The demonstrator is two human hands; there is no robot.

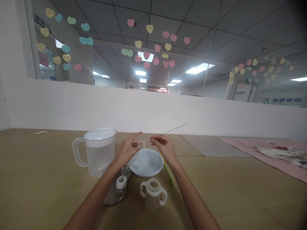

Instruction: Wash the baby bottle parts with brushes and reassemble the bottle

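Note:
Between the fingertips of my left hand (128, 148) is a small round whitish cap (141, 145), its circular face toward me and its index finger raised. My right hand (164, 147) pinches a thin wire straw brush (174, 129), whose looped end points up and right. The brush's other end comes close to the cap; its bristles cannot be made out. Below both hands sits a white bowl (146, 164). In front of it stands an open two-handled baby bottle (153, 195). A white bottle collar with a clear teat (121, 182) lies on a metal tray (112, 195), partly behind my left forearm.
A large lidded plastic pitcher (99, 156) holding clear liquid stands left. Beside the bowl lies a green-yellow long-handled tool (169, 174), partly covered by my right arm. A pink cloth (242, 145) with items is far right, a wooden stick (40, 132) far left. A white wall (144, 108) rises behind.

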